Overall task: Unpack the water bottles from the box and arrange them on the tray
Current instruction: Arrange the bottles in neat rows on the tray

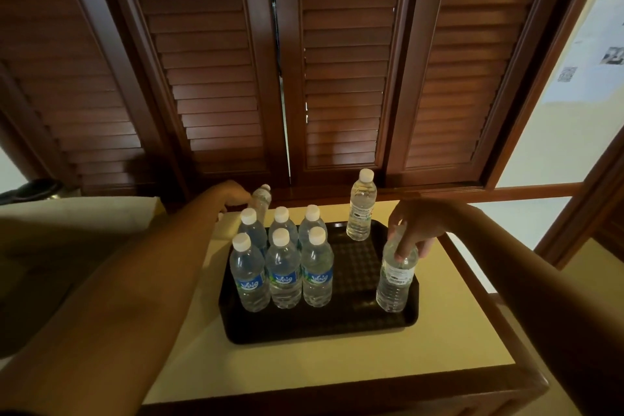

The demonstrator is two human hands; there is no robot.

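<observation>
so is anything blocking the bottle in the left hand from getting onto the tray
Yes: the six-bottle cluster fills the tray's near-left part, right below the left hand and its bottle. The tray's middle is open.

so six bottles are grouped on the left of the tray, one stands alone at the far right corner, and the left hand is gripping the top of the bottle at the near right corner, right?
Nearly. The head view shows the right hand, not the left, gripping the top of the near right bottle on the tray. The left hand holds another bottle behind the tray. The six grouped bottles and the lone bottle are as you say.
</observation>
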